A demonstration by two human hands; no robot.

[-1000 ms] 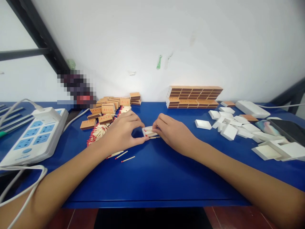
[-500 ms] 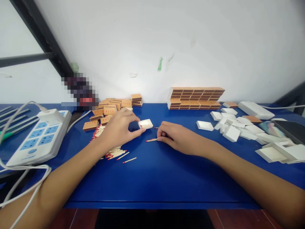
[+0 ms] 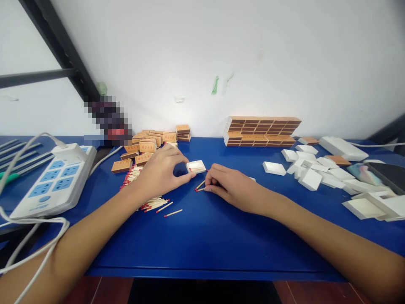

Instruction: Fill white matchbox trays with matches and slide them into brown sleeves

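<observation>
Drawn back from the tray (image 3: 196,166) since the earlier frame, the right hand (image 3: 230,184) now stands just apart from it. That tray sits between the hands, near the middle of the table (image 3: 202,240), with a few matches along its near side. The left hand (image 3: 163,168) pinches its left end between thumb and fingers. The right hand's fingers are curled, thumb close against them, at the ends of two loose matches (image 3: 200,185) (whether gripped or only touched, I cannot tell). A match pile (image 3: 154,204) lies by the left wrist, matchboxes (image 3: 147,146) behind that hand. White trays (image 3: 311,179) lie farther right.
</observation>
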